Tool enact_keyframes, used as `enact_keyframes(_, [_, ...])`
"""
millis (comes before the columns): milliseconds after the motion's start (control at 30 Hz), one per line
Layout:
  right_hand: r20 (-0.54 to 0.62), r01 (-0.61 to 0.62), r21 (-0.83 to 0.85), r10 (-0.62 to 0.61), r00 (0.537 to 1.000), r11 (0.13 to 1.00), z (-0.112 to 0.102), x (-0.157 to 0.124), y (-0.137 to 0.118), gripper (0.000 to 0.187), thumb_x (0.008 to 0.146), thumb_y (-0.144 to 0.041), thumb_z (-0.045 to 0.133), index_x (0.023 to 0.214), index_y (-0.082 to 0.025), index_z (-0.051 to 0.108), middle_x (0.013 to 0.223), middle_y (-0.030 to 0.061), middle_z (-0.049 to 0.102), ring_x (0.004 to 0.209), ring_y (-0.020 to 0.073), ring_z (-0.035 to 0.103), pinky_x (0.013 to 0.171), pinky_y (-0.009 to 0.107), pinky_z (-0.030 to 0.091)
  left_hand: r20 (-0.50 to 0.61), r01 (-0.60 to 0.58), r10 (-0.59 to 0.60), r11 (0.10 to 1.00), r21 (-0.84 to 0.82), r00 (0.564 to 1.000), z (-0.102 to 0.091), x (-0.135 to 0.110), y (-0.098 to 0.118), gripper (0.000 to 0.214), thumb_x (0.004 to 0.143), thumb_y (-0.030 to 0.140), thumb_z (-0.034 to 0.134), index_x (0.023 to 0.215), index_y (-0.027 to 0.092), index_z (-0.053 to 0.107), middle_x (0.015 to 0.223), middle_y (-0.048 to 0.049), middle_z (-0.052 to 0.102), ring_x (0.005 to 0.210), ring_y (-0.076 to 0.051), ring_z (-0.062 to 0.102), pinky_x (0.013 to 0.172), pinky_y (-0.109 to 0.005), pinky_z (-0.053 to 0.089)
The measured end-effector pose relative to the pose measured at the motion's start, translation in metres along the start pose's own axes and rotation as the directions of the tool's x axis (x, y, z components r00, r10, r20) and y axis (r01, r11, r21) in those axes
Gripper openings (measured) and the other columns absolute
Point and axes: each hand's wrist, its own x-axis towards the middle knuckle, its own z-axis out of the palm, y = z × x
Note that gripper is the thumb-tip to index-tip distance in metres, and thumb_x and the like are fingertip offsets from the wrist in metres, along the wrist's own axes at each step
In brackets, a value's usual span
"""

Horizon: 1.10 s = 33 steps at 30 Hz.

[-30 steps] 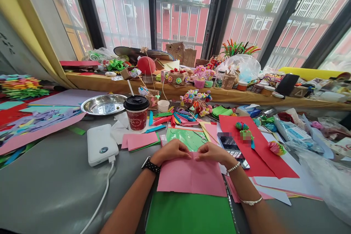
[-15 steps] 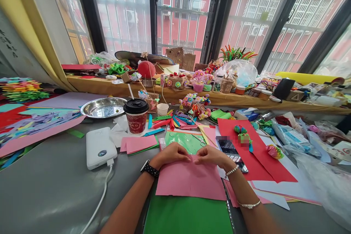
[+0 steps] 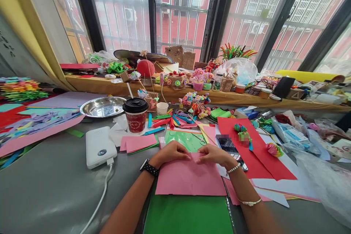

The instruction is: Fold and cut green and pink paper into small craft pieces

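Observation:
A pink paper sheet (image 3: pixel 189 181) lies in front of me, partly over a green sheet (image 3: pixel 188 214). My left hand (image 3: pixel 171 152), with a black watch on its wrist, pinches the far edge of the pink sheet with curled fingers. My right hand (image 3: pixel 214 153), with a bead bracelet, pinches the same edge just to the right. The fingertips of both hands nearly meet at the middle of that edge.
A white power bank (image 3: pixel 99 147) with a cable lies to the left. A red lidded cup (image 3: pixel 135 114), a metal dish (image 3: pixel 102 106), folded pink papers (image 3: pixel 138 142), a phone (image 3: pixel 230 145) on red paper (image 3: pixel 260 150), scissors and many paper crafts crowd the grey table.
Both hands stay on the far edge of the pink sheet, with only slight finger movement. The view has shifted a little.

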Motion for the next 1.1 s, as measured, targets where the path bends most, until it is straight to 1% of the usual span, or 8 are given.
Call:
enact_keyframes(267, [-0.003,0.003,0.006,-0.003,1.000,1.000,0.0003,-0.0012,-0.0020,0.039,0.057,-0.043,0.061,0.050,-0.015,0.035,0.049,-0.0078,0.024,0.048,0.0044,0.021,0.042,0.020,0.013,0.001,0.006,-0.006,1.000,0.018,1.000,-0.0006,-0.0002,0.0023,0.027,0.064,0.037,0.057,0.067,0.012,0.066,0.055,0.0005,0.057,0.053,-0.008,0.042,0.048,-0.017,0.029])
enact_keyframes(400, [-0.051,0.002,-0.050,-0.005,0.999,0.999,0.0000,0.0004,-0.0001,0.040,0.057,-0.041,0.061,0.049,-0.016,0.031,0.050,-0.0077,0.022,0.048,0.0044,0.020,0.042,0.020,0.012,0.030,0.005,-0.008,0.996,0.085,1.000,-0.0034,0.0020,0.0051,0.027,0.065,0.037,0.055,0.067,0.012,0.064,0.054,0.0022,0.052,0.053,-0.008,0.039,0.048,-0.018,0.027])
enact_keyframes(467, [-0.075,0.013,-0.078,-0.018,0.997,0.997,-0.0004,0.0008,0.0005,0.040,0.058,-0.040,0.060,0.049,-0.016,0.030,0.050,-0.0075,0.022,0.048,0.0045,0.020,0.042,0.020,0.013,0.061,0.027,-0.035,0.992,0.122,0.998,-0.0052,0.0036,0.0067,0.028,0.062,0.039,0.057,0.067,0.012,0.063,0.055,0.0035,0.050,0.053,-0.008,0.038,0.047,-0.018,0.025])
enact_keyframes(567, [-0.078,0.036,-0.082,-0.042,0.996,0.996,-0.0011,0.0006,0.0011,0.036,0.060,-0.040,0.059,0.051,-0.015,0.035,0.051,-0.0072,0.025,0.049,0.0048,0.023,0.042,0.019,0.015,0.080,0.076,-0.091,0.981,0.179,0.993,-0.0063,0.0060,0.0088,0.033,0.056,0.044,0.060,0.056,0.012,0.059,0.049,0.0055,0.039,0.048,-0.006,0.030,0.043,-0.020,0.019])
enact_keyframes(633, [-0.054,0.036,-0.071,-0.040,0.998,0.997,-0.0011,0.0004,0.0009,0.033,0.060,-0.041,0.059,0.055,-0.015,0.040,0.052,-0.0068,0.030,0.049,0.0051,0.026,0.042,0.019,0.017,0.084,0.091,-0.109,0.976,0.196,0.990,-0.0057,0.0073,0.0092,0.035,0.056,0.045,0.059,0.050,0.012,0.055,0.046,0.0060,0.032,0.046,-0.006,0.025,0.042,-0.021,0.015])
enact_keyframes(733, [-0.031,0.015,-0.106,-0.018,0.999,0.994,-0.0006,0.0005,-0.0010,0.032,0.059,-0.042,0.060,0.059,-0.014,0.046,0.054,-0.0059,0.037,0.050,0.0056,0.029,0.042,0.019,0.019,0.086,0.086,-0.103,0.979,0.184,0.991,-0.0043,0.0085,0.0087,0.033,0.058,0.044,0.058,0.049,0.012,0.054,0.045,0.0059,0.029,0.046,-0.006,0.023,0.041,-0.021,0.014])
enact_keyframes(933, [-0.044,-0.026,-0.207,0.017,0.999,0.978,-0.0006,-0.0005,-0.0049,0.038,0.058,-0.046,0.059,0.051,-0.015,0.039,0.049,-0.0075,0.026,0.047,0.0050,0.022,0.042,0.020,0.014,0.091,0.071,-0.087,0.983,0.171,0.992,-0.0047,0.0089,0.0087,0.039,0.056,0.046,0.058,0.042,0.013,0.044,0.044,0.0058,0.024,0.046,-0.005,0.020,0.041,-0.022,0.011])
enact_keyframes(1100, [-0.041,-0.020,-0.230,0.011,0.999,0.973,-0.0018,-0.0013,-0.0060,0.040,0.057,-0.047,0.059,0.049,-0.015,0.036,0.049,-0.0071,0.024,0.048,0.0051,0.021,0.041,0.021,0.014,0.113,0.092,-0.108,0.985,0.144,0.988,-0.0056,0.0080,0.0094,0.044,0.055,0.049,0.058,0.040,0.014,0.037,0.045,0.0060,0.020,0.046,-0.005,0.018,0.041,-0.023,0.010])
